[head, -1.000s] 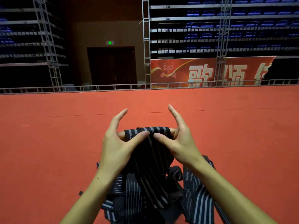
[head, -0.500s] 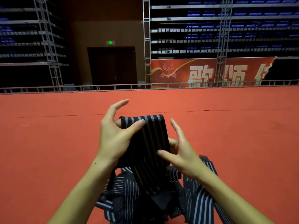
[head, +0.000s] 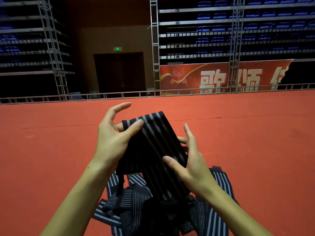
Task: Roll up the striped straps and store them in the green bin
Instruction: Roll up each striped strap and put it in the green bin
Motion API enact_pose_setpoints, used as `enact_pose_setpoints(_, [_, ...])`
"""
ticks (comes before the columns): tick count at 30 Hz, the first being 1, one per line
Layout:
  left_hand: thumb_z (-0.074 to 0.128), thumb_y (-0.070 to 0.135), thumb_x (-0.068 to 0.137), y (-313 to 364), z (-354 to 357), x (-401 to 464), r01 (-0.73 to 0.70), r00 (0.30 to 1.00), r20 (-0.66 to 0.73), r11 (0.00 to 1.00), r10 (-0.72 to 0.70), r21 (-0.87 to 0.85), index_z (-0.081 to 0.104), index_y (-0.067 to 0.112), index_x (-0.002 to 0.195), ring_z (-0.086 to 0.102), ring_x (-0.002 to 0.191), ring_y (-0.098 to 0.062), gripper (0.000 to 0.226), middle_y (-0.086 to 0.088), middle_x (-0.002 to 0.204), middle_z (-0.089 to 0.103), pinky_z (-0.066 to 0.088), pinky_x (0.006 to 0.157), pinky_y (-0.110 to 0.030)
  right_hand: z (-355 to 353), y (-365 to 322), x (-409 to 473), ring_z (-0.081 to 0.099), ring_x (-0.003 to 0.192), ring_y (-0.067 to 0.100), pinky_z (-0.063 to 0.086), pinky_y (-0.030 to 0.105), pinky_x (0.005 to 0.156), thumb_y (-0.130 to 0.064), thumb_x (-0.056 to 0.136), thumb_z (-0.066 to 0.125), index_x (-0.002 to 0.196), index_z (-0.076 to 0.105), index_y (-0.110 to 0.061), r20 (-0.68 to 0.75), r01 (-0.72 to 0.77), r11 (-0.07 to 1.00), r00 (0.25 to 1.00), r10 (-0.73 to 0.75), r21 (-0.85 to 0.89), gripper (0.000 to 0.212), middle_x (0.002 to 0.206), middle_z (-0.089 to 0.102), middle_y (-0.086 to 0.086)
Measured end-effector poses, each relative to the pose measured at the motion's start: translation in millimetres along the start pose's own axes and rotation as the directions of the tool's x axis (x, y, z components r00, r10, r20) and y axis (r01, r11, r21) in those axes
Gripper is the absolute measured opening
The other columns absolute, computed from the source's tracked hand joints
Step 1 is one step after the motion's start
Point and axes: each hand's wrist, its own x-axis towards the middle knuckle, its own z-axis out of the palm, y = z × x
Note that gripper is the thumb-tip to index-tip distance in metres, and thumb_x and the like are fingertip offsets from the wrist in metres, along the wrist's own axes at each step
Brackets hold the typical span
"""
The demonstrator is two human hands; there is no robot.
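Observation:
A black strap with grey stripes [head: 153, 142] is held up in front of me, wound into a flat bundle with its tail hanging down. My left hand [head: 112, 140] pinches its upper left corner, thumb on the front face. My right hand [head: 190, 160] cups the lower right side, thumb pressed on the strap. Beneath both hands, a loose pile of more striped straps [head: 136, 201] lies on the red floor. No green bin shows in the view.
Red carpet floor [head: 51, 159] spreads all around. A low metal truss rail [head: 119, 95] edges it at the back. Behind stand scaffold towers, blue seating rows, a dark doorway [head: 119, 72] and a red banner [head: 221, 77].
The strap bundle has risen and tilted, top end leaning right. My right hand slid from the top edge down to the lower right side. My left hand kept its hold at the upper corner.

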Motion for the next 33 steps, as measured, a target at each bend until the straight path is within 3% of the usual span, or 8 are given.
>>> enact_pose_setpoints(5, [0.073, 0.006, 0.099, 7.4, 1.3, 5.0, 0.03, 0.994, 0.109, 0.999, -0.029, -0.011, 0.058, 0.028, 0.144, 0.081, 0.092, -0.038, 0.053, -0.024, 0.098, 0.081, 0.068, 0.08, -0.044, -0.2, -16.3, 11.4, 0.076, 0.088, 0.008, 0.057, 0.022, 0.082, -0.01, 0.108, 0.061, 0.169, 0.0, -0.034, 0.088, -0.026, 0.967, 0.996, 0.004, 0.252, 0.089, 0.104, 0.08, -0.007])
enact_pose_setpoints(8, [0.069, 0.009, 0.101, 4.3, 6.3, 5.5, 0.069, 0.99, 0.124, 0.996, -0.062, -0.054, 0.059, 0.025, 0.144, 0.081, 0.092, -0.035, 0.046, -0.023, 0.103, 0.081, 0.068, 0.083, -0.046, 7.8, -21.5, 15.9, 0.075, 0.107, 0.017, 0.059, 0.035, 0.097, -0.017, 0.109, 0.061, 0.17, 0.004, -0.037, 0.064, 0.016, 0.967, 0.997, -0.034, 0.256, 0.085, 0.127, 0.074, 0.013])
enact_pose_setpoints(13, [0.081, 0.009, 0.092, 10.9, 11.2, -1.0, 0.009, 0.992, 0.129, 0.998, -0.016, 0.056, 0.057, 0.029, 0.147, 0.083, 0.092, -0.03, 0.063, -0.016, 0.096, 0.083, 0.068, 0.081, -0.04, 8.2, -24.7, 19.9, 0.078, 0.091, 0.006, 0.058, 0.019, 0.079, -0.005, 0.107, 0.061, 0.169, 0.007, -0.036, 0.041, -0.001, 0.96, 0.999, -0.011, 0.281, 0.087, 0.108, 0.079, -0.001])
enact_pose_setpoints(19, [0.078, 0.002, 0.095, 12.1, 5.3, 9.2, -0.034, 0.998, 0.056, 0.999, 0.033, 0.028, 0.056, 0.027, 0.148, 0.083, 0.091, -0.032, 0.063, -0.018, 0.094, 0.082, 0.068, 0.08, -0.042, 12.7, -5.8, -4.3, 0.074, 0.118, 0.016, 0.058, 0.039, 0.107, -0.02, 0.102, 0.074, 0.166, 0.007, -0.045, 0.157, -0.129, 0.955, 0.984, 0.09, 0.266, 0.096, 0.14, 0.071, 0.004])
enact_pose_setpoints(24, [0.074, 0.013, 0.1, 3.2, 5.5, 6.7, 0.014, 0.998, 0.068, 0.998, -0.018, 0.058, 0.049, 0.033, 0.154, 0.082, 0.086, -0.028, 0.062, -0.015, 0.09, 0.082, 0.069, 0.079, -0.041, 15.8, 4.4, -2.6, 0.081, 0.081, 0.031, 0.065, 0.039, 0.077, -0.007, 0.1, 0.074, 0.168, 0.012, -0.041, 0.085, -0.12, 0.954, 0.991, 0.1, 0.274, 0.097, 0.093, 0.082, 0.014])
enact_pose_setpoints(28, [0.091, 0.013, 0.082, -3.9, 4.0, 0.7, -0.025, 0.991, 0.131, 0.984, 0.002, 0.174, 0.048, 0.043, 0.155, 0.081, 0.102, -0.025, 0.089, -0.013, 0.115, 0.081, 0.067, 0.087, -0.042, 17.2, 0.9, 2.3, 0.079, 0.067, 0.025, 0.061, 0.028, 0.062, -0.006, 0.096, 0.078, 0.166, 0.02, -0.041, 0.024, -0.112, 0.95, 0.994, 0.11, 0.292, 0.097, 0.077, 0.08, 0.012])
enact_pose_setpoints(31, [0.086, 0.002, 0.087, -9.4, 2.1, 2.5, -0.034, 0.991, 0.133, 0.992, 0.017, 0.125, 0.051, 0.038, 0.155, 0.082, 0.097, -0.03, 0.084, -0.015, 0.109, 0.081, 0.068, 0.084, -0.049, 20.7, 6.8, -2.8, 0.082, 0.082, 0.022, 0.063, 0.027, 0.072, -0.008, 0.094, 0.081, 0.166, 0.016, -0.04, 0.104, -0.192, 0.943, 0.98, 0.17, 0.272, 0.103, 0.093, 0.083, 0.009])
enact_pose_setpoints(33, [0.083, -0.001, 0.088, -9.4, 0.1, 4.5, -0.044, 0.995, 0.099, 0.995, 0.035, 0.09, 0.052, 0.034, 0.154, 0.082, 0.094, -0.033, 0.08, -0.017, 0.103, 0.082, 0.068, 0.083, -0.048, 22.9, 17.4, -14.2, 0.073, 0.121, 0.012, 0.058, 0.033, 0.103, -0.018, 0.091, 0.087, 0.169, 0.012, -0.038, 0.153, -0.213, 0.962, 0.97, 0.187, 0.172, 0.11, 0.134, 0.075, 0.001])
